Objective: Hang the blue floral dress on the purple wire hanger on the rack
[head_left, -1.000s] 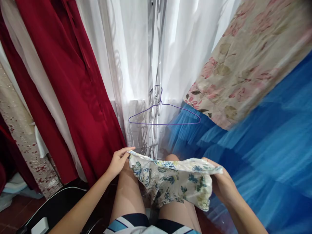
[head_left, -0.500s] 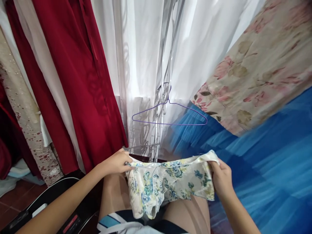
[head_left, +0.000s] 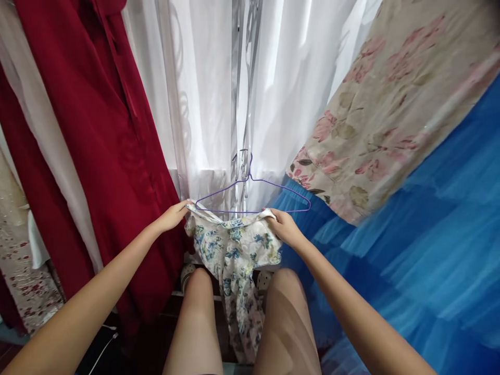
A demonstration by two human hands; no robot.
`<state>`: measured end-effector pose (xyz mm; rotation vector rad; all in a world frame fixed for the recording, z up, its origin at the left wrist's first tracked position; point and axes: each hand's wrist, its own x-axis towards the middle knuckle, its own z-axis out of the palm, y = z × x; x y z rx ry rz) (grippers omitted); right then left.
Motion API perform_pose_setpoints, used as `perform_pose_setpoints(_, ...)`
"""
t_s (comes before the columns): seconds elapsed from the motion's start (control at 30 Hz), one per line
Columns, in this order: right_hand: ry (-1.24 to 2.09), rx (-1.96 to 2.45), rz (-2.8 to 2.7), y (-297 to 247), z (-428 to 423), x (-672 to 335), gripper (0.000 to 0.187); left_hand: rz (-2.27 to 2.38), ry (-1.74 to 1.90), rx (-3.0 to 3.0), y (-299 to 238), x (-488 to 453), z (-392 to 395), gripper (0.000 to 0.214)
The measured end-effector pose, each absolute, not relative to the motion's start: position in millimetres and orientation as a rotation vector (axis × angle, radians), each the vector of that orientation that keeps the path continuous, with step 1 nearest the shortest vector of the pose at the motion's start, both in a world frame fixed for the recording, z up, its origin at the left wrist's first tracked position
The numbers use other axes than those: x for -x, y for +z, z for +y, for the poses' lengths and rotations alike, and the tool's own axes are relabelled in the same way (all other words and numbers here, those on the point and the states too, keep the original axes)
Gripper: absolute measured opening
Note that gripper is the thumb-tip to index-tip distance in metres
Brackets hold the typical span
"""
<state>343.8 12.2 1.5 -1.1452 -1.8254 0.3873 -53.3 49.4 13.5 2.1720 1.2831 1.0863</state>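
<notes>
My left hand (head_left: 174, 214) pinches the upper left edge of a white floral dress (head_left: 234, 245) with blue and yellow flowers. My right hand (head_left: 284, 226) grips its top edge on the right, so the neckline is stretched between both hands. The lower part hangs in folds between my knees. Just above it, a purple wire hanger (head_left: 269, 180) hangs against pale straps. Its left end overlaps the dress's top edge close to my left hand; whether it sits inside the fabric I cannot tell. The right end sticks out beyond my right hand.
Red garments (head_left: 94, 130) hang on the left. On the right are a beige garment with pink flowers (head_left: 371, 125) and blue tulle (head_left: 422, 260). A white curtain (head_left: 285, 94) hangs behind the hanger. A white cable (head_left: 103, 351) lies at lower left.
Both hands have moved forward and up to the hanger with the dress and are closer together. The dress's lower part has dropped down and hangs longer. The view has shifted.
</notes>
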Motion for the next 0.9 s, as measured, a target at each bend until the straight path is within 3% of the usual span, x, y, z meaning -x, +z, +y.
perform_pose_setpoints(0.23,0.320,1.172,-1.818,-15.6,-0.5,-324.2,0.014,1.128,1.362,-2.376,58.5,-31.3,31.0,0.026)
perform_pose_setpoints(0.4,0.176,1.039,-1.535,-17.2,-31.5,-349.4,0.046,1.143,1.627,-2.412,56.5,-62.6,21.2,0.026)
perform_pose_setpoints(0.57,0.090,1.214,-1.369,11.7,-20.4,-403.8,0.085,1.155,1.542,-2.466,58.8,-59.0,11.8,0.023)
perform_pose_setpoints(0.63,0.146,1.285,-1.543,29.1,-10.8,-419.9,0.074,1.180,1.482,-2.470,62.9,-55.9,10.1,0.024)
perform_pose_setpoints(0.73,0.309,1.401,-1.779,54.1,-10.3,-436.8,0.041,1.354,1.460,-2.440,69.2,-45.1,15.6,0.027)
perform_pose_setpoints(0.83,0.693,1.427,-1.861,68.2,-27.2,-445.0,0.042,1.642,1.491,-2.272,72.8,-28.3,30.5,0.045)
perform_pose_setpoints(0.9,0.884,1.280,-1.731,65.7,-38.7,-440.0,0.044,1.665,1.417,-2.218,71.8,-21.0,39.8,0.044)
